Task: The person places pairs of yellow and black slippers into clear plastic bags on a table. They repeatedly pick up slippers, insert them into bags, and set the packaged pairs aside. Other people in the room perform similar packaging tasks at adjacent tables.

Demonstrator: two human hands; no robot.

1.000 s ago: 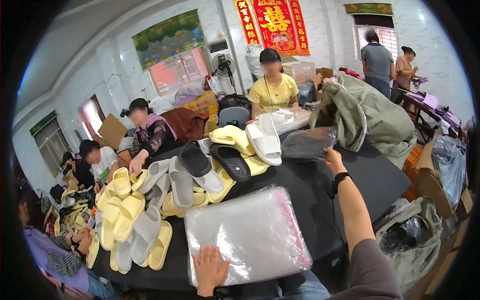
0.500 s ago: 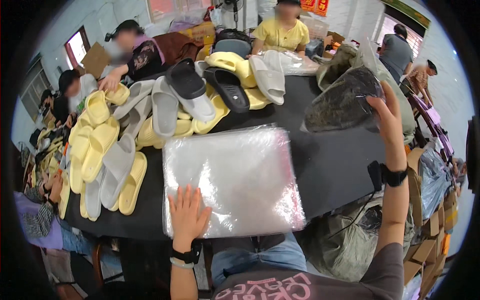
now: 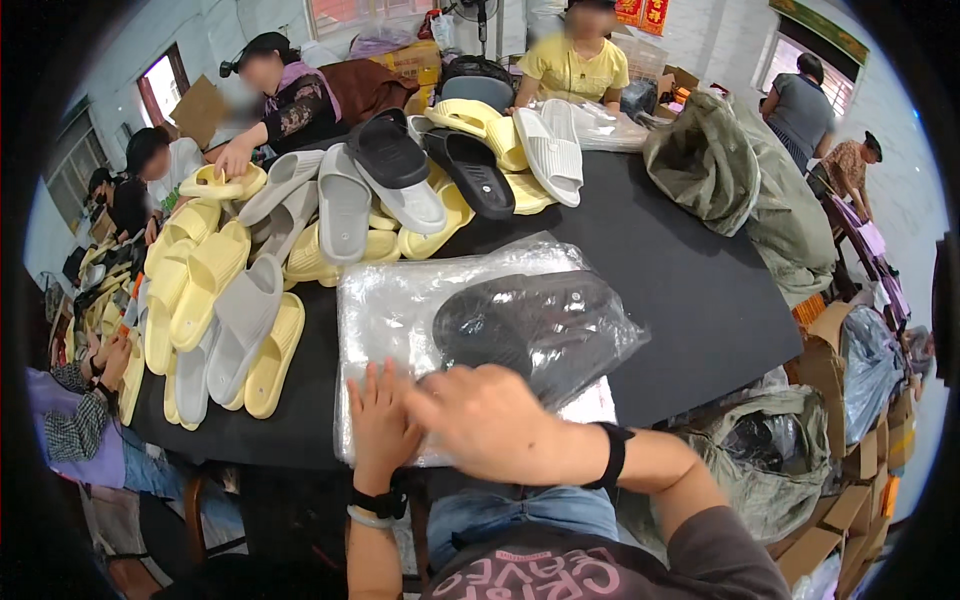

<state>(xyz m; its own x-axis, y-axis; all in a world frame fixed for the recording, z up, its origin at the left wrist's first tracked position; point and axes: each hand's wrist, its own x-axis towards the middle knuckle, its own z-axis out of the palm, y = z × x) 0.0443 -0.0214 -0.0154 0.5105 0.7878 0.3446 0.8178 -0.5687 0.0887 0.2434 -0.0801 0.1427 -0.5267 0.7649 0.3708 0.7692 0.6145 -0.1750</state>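
A stack of clear plastic bags (image 3: 385, 320) lies before me at the table's near edge. My left hand (image 3: 383, 425) rests on its near left part, fingers stretched out and holding nothing. On top of the stack lies a pair of black slippers (image 3: 560, 315) inside a clear bag, toes pointing various ways under the wrinkled plastic. My right hand (image 3: 500, 425) reaches across the bag's near side, right beside my left hand. Its fingertips are smeared by motion and partly hidden, so its grip cannot be made out.
Yellow, grey and black slippers (image 3: 345, 205) are heaped along the table's left and far side. A green sack (image 3: 790, 225) slumps over the right edge; another sack (image 3: 700, 440) stands below, near cardboard boxes (image 3: 850, 510). A co-worker's hand (image 3: 237, 155) touches a yellow slipper.
My right hand has swung from the far right to beside my left hand. The bagged black slippers it held now lie on the stack. My left hand stays flat there.
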